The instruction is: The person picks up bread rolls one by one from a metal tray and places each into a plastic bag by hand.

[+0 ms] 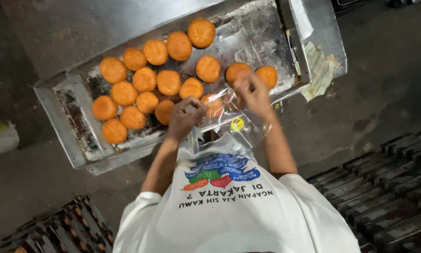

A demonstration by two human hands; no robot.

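Note:
My left hand [184,116] and my right hand [252,93] both grip the mouth of a clear plastic bag [238,122] with a small yellow sticker. One round orange bun [214,105] shows through the bag between my hands. Just beyond them, several more round orange buns [145,79] lie in rows on a worn metal baking tray [74,136]. Two of them [266,74] sit right behind my right hand. My white printed shirt fills the bottom of the view.
The tray rests on a metal surface [79,28] above a dark concrete floor. Black slatted crates stand at the lower right [393,187] and lower left [56,229]. Folded paper [319,68] hangs off the tray's right end. A pale object [0,138] lies at the far left.

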